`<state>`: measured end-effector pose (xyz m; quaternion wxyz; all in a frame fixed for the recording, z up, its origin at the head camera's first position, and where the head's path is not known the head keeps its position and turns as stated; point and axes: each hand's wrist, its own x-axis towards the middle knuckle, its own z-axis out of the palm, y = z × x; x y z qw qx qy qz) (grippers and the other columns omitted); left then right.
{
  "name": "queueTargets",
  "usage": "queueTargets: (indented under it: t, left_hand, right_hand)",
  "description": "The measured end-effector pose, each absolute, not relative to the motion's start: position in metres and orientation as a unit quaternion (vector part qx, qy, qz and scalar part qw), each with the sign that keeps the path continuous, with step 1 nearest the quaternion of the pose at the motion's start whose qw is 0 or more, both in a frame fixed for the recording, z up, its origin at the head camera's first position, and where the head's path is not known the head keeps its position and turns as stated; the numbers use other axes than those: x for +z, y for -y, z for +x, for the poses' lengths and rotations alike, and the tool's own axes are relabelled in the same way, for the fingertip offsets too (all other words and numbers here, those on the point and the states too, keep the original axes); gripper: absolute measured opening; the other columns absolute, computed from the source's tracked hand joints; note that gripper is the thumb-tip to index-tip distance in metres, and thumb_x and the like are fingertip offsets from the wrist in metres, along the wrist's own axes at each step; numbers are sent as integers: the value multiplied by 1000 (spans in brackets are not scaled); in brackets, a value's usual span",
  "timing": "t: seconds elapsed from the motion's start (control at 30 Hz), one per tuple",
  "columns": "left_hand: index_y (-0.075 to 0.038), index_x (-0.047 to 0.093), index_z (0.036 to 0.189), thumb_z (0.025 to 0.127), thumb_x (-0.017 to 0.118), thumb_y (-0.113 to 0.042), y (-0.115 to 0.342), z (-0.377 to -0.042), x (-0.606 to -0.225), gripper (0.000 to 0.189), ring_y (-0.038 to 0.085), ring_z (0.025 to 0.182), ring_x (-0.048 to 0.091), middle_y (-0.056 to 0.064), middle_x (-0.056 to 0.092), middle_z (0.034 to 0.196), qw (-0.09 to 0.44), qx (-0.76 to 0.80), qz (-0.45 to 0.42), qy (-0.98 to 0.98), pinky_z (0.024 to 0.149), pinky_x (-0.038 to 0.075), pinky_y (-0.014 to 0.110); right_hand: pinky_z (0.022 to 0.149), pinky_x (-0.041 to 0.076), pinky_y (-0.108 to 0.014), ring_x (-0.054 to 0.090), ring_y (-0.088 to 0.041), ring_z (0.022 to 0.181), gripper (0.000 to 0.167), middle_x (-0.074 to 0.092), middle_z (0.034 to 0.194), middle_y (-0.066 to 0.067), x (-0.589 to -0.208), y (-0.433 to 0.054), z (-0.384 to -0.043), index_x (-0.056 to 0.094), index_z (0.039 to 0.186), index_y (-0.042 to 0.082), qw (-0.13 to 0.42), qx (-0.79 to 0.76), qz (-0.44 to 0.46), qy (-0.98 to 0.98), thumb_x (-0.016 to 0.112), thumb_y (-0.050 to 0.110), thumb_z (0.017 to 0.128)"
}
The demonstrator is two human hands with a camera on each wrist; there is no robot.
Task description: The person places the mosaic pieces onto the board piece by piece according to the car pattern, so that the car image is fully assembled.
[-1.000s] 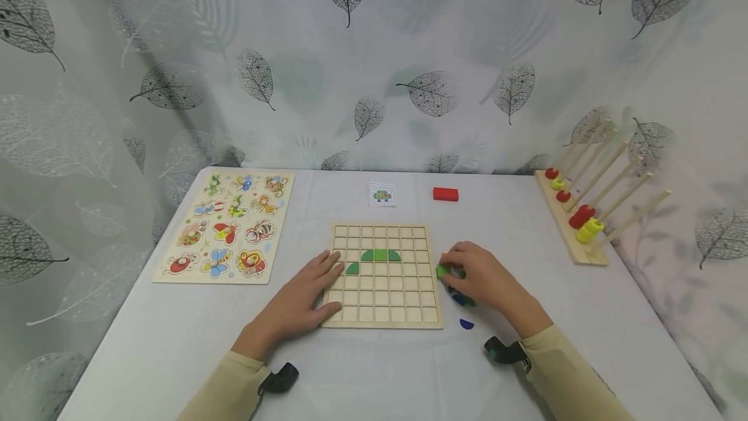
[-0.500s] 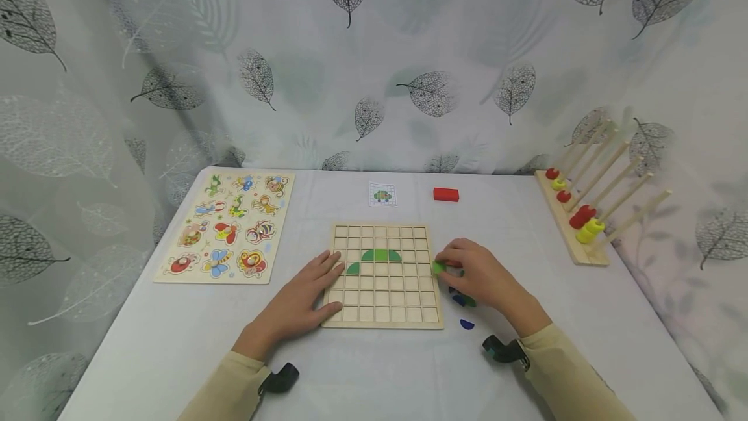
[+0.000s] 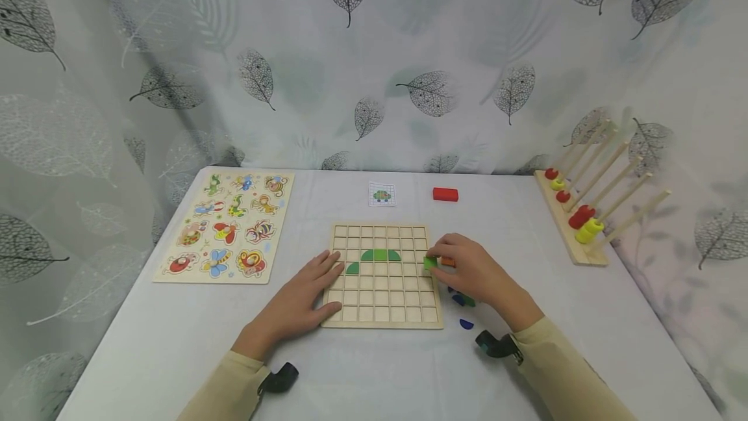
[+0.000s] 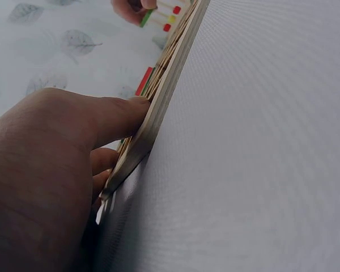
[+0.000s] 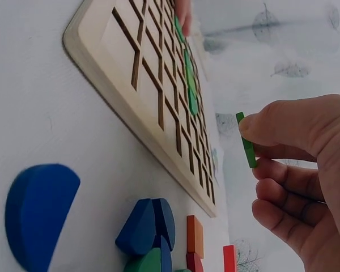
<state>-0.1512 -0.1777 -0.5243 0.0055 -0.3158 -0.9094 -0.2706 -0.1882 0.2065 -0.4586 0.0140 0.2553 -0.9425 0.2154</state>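
Observation:
My right hand (image 3: 470, 266) pinches a light green square tile (image 3: 430, 263) between thumb and fingers. In the right wrist view that green tile (image 5: 245, 140) is seen edge-on, lifted off the table. It is over the right edge of a wooden grid board (image 3: 388, 314). My left hand (image 3: 300, 296) rests on the board's left edge with fingers spread; in the left wrist view its thumb (image 4: 122, 116) touches the rim. In the grid lie a light green square (image 3: 381, 255) flanked by two dark green quarter-rounds, and another green quarter-round (image 3: 352, 269) lower left.
Loose blue pieces (image 5: 139, 226), a blue half-round (image 3: 466, 324) and an orange piece (image 3: 448, 262) lie right of the board. Behind it are a small picture card (image 3: 382, 195) and a red block (image 3: 445, 194). An animal puzzle (image 3: 234, 275) lies left; a peg stand (image 3: 578, 249) stands right.
My right hand has moved left and slightly up with the green tile, from the loose pieces to the board's right edge. An orange piece has come into sight. The left hand stays put.

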Motion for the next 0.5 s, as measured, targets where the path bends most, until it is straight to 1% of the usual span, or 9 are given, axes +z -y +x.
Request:
queueTargets:
  t: [0.17,0.5]
  left_hand:
    - [-7,46,165,102,70,-45,177,-152,-524,78,31,164,21,8,32,176,2,-271,-314,910,129,28,55]
    - [-7,45,166,102,70,-45,178,-152,-526,78,30,165,20,7,30,177,0,-275,-312,910,129,27,55]
  right_hand:
    - [86,63,-37,66,-21,99,26,70,113,0,-457,-205,-189,83,114,12,24,217,271,938,91,16,90]
    - [83,64,-36,68,-22,98,24,70,116,-1,-455,-200,-190,82,112,13,22,226,282,932,91,14,90]
